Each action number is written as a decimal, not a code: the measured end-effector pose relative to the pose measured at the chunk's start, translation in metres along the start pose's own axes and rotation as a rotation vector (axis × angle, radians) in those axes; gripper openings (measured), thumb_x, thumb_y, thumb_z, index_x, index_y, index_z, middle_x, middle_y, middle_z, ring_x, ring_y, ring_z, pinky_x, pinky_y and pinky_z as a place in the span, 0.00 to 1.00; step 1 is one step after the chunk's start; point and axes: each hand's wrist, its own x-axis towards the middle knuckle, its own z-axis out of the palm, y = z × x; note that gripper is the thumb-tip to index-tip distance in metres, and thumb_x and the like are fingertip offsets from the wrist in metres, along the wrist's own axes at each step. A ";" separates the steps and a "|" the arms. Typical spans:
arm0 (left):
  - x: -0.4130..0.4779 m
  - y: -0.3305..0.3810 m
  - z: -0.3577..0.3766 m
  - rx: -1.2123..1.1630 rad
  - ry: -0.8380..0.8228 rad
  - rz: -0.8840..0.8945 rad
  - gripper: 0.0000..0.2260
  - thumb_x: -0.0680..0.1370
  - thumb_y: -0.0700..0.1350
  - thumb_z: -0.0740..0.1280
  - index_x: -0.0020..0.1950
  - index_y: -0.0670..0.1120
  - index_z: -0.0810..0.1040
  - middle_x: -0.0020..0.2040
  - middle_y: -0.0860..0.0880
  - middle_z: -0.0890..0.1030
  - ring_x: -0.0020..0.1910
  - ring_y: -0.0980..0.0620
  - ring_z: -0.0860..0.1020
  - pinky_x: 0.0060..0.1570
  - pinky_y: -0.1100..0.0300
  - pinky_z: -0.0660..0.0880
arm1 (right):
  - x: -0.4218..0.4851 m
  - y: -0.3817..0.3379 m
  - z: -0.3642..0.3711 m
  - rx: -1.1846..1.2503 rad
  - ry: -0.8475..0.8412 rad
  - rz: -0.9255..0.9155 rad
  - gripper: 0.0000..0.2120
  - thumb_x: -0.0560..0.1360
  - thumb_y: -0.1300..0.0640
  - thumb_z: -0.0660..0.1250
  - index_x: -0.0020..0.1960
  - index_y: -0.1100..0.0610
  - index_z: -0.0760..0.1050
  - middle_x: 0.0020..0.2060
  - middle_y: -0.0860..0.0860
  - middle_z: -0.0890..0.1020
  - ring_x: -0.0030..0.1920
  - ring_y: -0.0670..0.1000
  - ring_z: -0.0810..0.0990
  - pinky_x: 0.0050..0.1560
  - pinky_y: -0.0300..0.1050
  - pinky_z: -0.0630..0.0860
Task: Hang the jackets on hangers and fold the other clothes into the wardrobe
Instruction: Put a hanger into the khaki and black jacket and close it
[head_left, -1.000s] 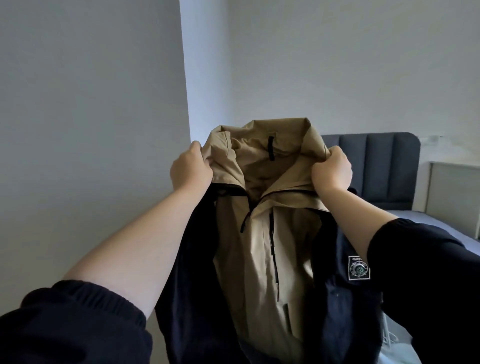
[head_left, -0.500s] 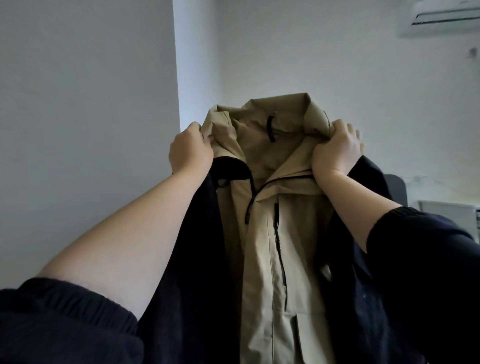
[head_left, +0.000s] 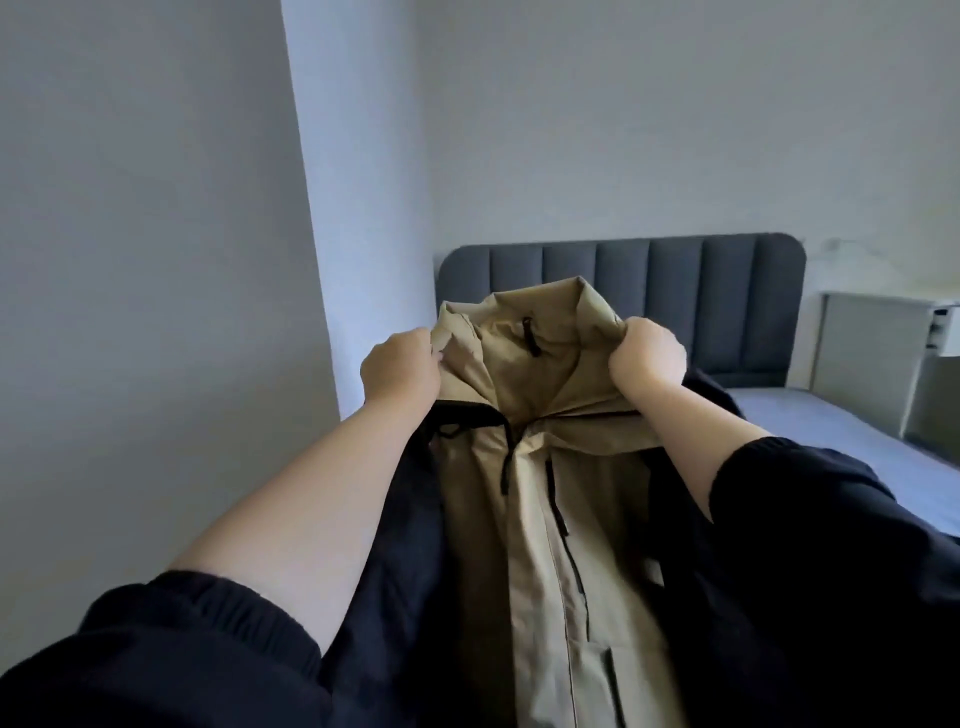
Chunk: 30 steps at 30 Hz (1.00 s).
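While both grips, left hand and right hand, clench its collar, the jacket hangs lengthwise toward lower frame.

The jacket is smooth matt tan cloth with dark navy cloth sides; the headboard is padded, channelled grey fabric; walls look matt painted
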 end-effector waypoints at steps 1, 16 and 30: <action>-0.006 -0.004 0.020 0.019 -0.077 -0.024 0.08 0.81 0.46 0.60 0.44 0.45 0.70 0.48 0.44 0.79 0.42 0.44 0.71 0.39 0.56 0.65 | -0.006 0.008 0.018 -0.055 -0.065 -0.012 0.11 0.73 0.64 0.58 0.51 0.57 0.76 0.51 0.57 0.79 0.55 0.60 0.75 0.53 0.49 0.71; -0.061 -0.098 0.269 -0.156 -0.749 -0.441 0.10 0.79 0.42 0.58 0.52 0.39 0.77 0.50 0.41 0.80 0.50 0.40 0.79 0.47 0.57 0.75 | -0.076 0.042 0.237 -0.293 -0.867 -0.001 0.17 0.79 0.58 0.63 0.66 0.62 0.72 0.62 0.59 0.75 0.62 0.61 0.74 0.57 0.48 0.75; 0.043 -0.066 0.245 -0.960 -0.462 -0.390 0.35 0.81 0.49 0.61 0.78 0.54 0.39 0.76 0.51 0.61 0.58 0.58 0.73 0.52 0.72 0.64 | 0.034 0.003 0.257 0.164 -0.457 -0.089 0.37 0.80 0.59 0.58 0.78 0.50 0.36 0.78 0.55 0.42 0.72 0.55 0.64 0.59 0.44 0.68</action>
